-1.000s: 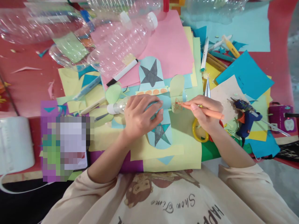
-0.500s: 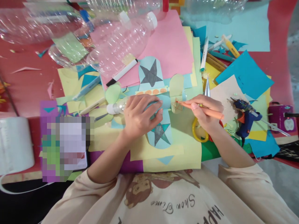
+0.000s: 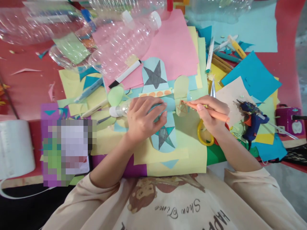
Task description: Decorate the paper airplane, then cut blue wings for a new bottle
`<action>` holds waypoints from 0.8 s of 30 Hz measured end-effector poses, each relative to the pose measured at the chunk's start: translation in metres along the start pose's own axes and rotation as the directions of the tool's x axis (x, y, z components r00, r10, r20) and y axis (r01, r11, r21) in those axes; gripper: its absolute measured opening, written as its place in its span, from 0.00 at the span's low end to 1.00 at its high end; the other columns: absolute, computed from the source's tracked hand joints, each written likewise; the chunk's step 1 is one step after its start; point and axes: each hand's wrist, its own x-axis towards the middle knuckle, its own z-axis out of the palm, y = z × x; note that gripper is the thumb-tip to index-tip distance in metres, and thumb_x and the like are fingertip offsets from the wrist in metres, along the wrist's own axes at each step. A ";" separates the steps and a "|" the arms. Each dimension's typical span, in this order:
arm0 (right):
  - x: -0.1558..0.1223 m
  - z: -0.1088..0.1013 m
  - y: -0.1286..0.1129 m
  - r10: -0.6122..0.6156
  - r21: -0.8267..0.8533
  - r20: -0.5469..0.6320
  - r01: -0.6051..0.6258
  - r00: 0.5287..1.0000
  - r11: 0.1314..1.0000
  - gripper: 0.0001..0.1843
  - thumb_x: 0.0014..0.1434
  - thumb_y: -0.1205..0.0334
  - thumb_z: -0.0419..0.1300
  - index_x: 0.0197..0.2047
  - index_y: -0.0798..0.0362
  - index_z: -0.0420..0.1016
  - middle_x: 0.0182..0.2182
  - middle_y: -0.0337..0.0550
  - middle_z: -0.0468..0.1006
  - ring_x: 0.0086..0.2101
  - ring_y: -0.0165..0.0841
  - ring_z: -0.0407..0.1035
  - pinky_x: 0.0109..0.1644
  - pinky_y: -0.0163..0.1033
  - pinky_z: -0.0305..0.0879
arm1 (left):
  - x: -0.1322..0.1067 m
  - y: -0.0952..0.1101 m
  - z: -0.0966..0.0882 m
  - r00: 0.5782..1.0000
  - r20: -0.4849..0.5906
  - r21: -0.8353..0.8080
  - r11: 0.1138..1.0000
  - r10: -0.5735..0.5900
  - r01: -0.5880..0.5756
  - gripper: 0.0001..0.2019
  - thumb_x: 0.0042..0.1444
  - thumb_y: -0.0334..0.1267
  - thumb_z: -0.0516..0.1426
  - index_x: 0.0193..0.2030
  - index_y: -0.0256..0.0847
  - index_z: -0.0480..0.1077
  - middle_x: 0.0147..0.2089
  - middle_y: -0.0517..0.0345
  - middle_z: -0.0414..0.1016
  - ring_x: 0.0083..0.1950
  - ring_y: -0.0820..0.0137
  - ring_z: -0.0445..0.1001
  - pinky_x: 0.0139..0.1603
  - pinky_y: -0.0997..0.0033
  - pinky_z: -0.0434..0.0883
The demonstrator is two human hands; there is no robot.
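My left hand [image 3: 144, 119] lies curled over a small plastic bottle [image 3: 121, 109] wrapped in light blue paper, holding it down on the paper pile. Light blue wing pieces with dark stars stick out above [image 3: 154, 75] and below [image 3: 164, 137] the bottle. My right hand [image 3: 211, 116] grips an orange marker [image 3: 208, 111]. Its tip touches a pale green paper fin [image 3: 182, 108] at the bottle's right end, where an orange star outline is drawn.
Yellow-handled scissors [image 3: 205, 134] lie under my right hand. A blue glue gun [image 3: 251, 119] sits at the right. Clear plastic bottles [image 3: 124, 48] lie across the back. Pens, a black-tipped marker [image 3: 124, 74] and coloured paper sheets cover the red table [image 3: 26, 86].
The marker tip has shifted slightly up on the green fin as my right hand draws. My left hand stays put on the bottle.
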 end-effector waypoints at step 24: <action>-0.003 -0.002 0.004 -0.010 0.006 -0.004 0.010 1.000 1.000 0.09 0.62 0.63 0.57 0.31 0.49 0.76 0.27 0.35 0.80 0.27 0.28 0.73 0.30 0.36 0.68 | 0.001 0.000 0.000 1.000 -0.011 0.027 1.000 0.014 -0.014 0.05 0.55 0.33 0.57 0.39 0.46 0.69 0.36 0.60 0.79 0.38 0.67 0.76 0.38 0.66 0.68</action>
